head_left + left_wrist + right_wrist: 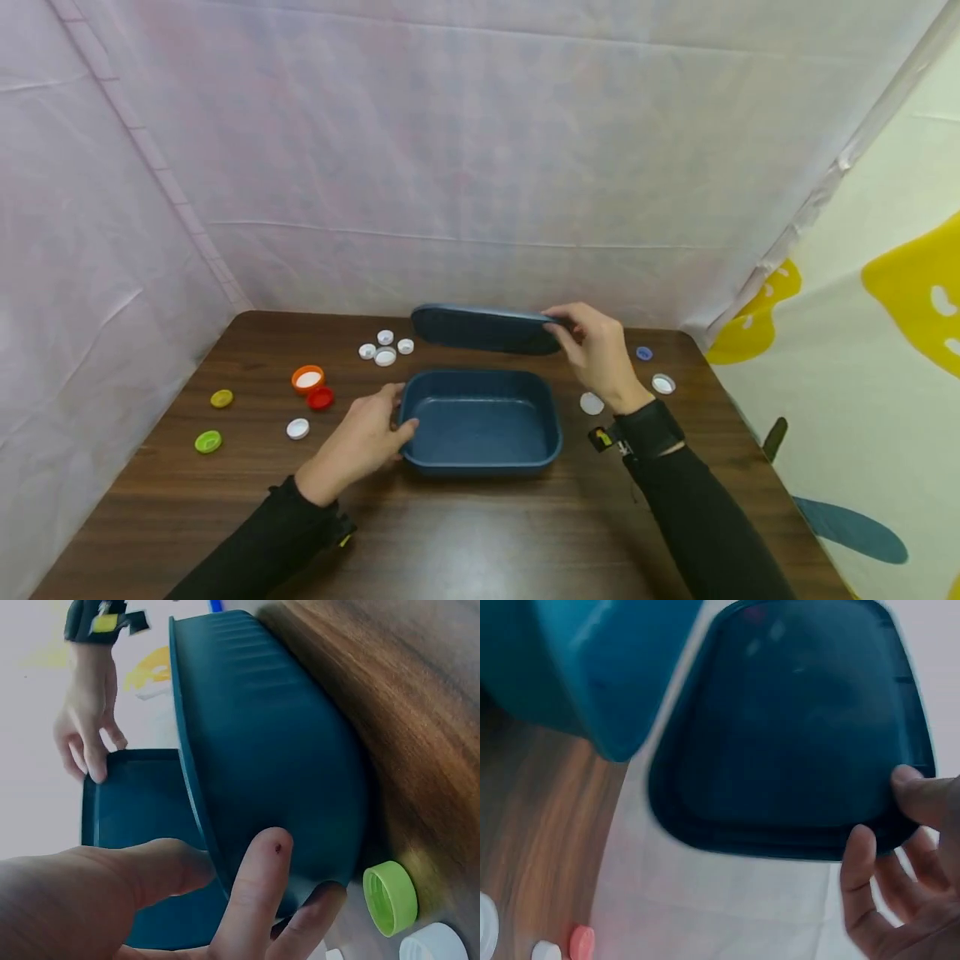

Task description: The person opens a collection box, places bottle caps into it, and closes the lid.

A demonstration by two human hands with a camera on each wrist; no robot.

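Note:
A dark blue rectangular plastic container (pixel 480 429) stands upright on the table, its inside facing up. My left hand (pixel 362 442) grips its left rim, with the thumb over the edge and the fingers (pixel 259 889) against the outer wall. Behind and above the container, a matching flat lid (pixel 483 329) is held up on a tilt. At the lid's right end, my right hand (pixel 596 350) pinches it between thumb and fingers. The right wrist view shows the lid's broad rimmed face (pixel 787 727) beside the container's corner (pixel 615 712).
Left of the container lie yellow, green, orange, red and white bottle caps. Several small white caps (pixel 385 357) cluster at the back. To the right are a white disc (pixel 592 403), a white cap (pixel 663 383) and a blue cap (pixel 643 353). Fabric walls (pixel 480 150) border the wooden table (pixel 480 533).

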